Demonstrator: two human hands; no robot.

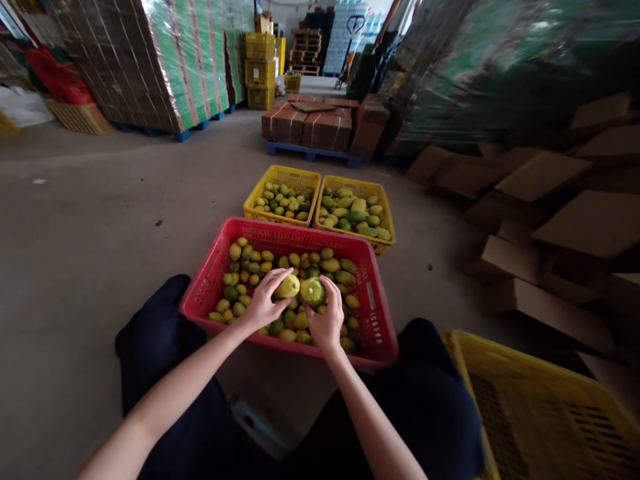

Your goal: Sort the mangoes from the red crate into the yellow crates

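A large red crate (373, 293) of yellow and green lemons stands on the floor between my knees. Over its middle, my left hand (267, 300) is closed around a yellow lemon (287, 287). Close beside it, my right hand (327, 317) grips a greener lemon (313, 291), with a pale end facing me. The two fruits are held almost side by side above the loose lemons (240, 273) in the crate. My fingers hide parts of both held fruits.
Beyond the red crate stand a left yellow crate (250, 210) and a right yellow crate (387, 212), both with fruit. Another yellow crate (530, 363) is by my right knee. Cardboard boxes (545, 233) lie right; a blue pallet (310, 152) carries flattened cartons ahead.
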